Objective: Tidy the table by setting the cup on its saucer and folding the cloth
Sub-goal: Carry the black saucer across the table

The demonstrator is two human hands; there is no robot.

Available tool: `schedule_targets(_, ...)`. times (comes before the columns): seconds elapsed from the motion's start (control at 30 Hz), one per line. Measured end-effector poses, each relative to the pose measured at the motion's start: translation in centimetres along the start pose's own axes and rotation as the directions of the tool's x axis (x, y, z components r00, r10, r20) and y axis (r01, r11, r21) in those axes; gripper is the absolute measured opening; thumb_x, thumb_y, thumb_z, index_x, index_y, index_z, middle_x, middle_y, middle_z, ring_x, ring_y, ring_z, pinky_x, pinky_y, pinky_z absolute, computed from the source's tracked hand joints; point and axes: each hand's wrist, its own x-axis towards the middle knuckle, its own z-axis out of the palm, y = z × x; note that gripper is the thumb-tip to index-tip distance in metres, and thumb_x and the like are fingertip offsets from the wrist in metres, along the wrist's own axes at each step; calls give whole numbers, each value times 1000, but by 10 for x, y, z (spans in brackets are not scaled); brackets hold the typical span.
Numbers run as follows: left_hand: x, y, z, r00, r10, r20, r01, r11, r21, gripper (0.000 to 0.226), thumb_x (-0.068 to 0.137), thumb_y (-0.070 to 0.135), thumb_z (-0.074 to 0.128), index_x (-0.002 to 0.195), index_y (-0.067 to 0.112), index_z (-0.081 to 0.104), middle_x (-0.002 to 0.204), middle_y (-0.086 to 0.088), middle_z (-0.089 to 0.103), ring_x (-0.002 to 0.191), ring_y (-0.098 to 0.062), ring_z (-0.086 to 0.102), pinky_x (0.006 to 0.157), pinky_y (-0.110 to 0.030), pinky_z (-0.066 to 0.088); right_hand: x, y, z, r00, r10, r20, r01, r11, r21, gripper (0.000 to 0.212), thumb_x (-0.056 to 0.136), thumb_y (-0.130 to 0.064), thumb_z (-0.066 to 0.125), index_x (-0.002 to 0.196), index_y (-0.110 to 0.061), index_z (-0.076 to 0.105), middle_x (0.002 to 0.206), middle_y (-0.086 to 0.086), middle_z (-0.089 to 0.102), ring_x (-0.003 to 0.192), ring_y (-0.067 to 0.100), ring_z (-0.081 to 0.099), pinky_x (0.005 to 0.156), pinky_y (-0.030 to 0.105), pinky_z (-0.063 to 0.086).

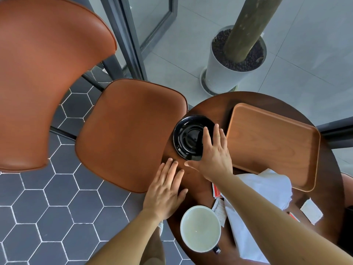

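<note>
The round worktop carries a wooden tray just right of the right hand's fingers. These lie straight and slightly spread on the black saucer. Crumpled cloth sits behind them, with the cup well apart, nearer the body. The left hand rests flat, fingers together. With only flat fingers on it, the glossy saucer could skid off the nearby worktop edge.

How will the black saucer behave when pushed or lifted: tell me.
The saucer looks glazed and glossy, so it will probably slide on the smooth wooden table and feel slippery. It looks like ceramic: likely rigid, and breakable if dropped. Its low, flat form should not tip or roll.
</note>
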Motion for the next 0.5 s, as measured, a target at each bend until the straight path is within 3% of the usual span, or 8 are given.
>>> schedule_targets(0.2, 1, 1, 0, 1000, -10, 15, 10, 1000, 14, 68, 101, 51, 37, 156, 13, 26, 163, -19, 24, 153, -34, 14, 122, -50, 17, 4, -2, 1, 1000, 6, 7, -6, 1000, 11, 129, 64, -68, 80, 160, -20, 7, 168, 17, -2, 155, 36, -4, 125, 48, 16)
schedule_targets(0.5, 1, 1, 1, 1000, -11, 18, 11, 1000, 13, 70, 100, 52, 36, 157, 14, 24, 163, -18, 23, 153, -34, 15, 123, -49, 15, 5, 2, 7, 1000, 10, -2, -10, 1000, 19, 130, 64, -69, 80, 159, -21, 6, 168, 16, -3, 155, 35, -5, 124, 47, 15)
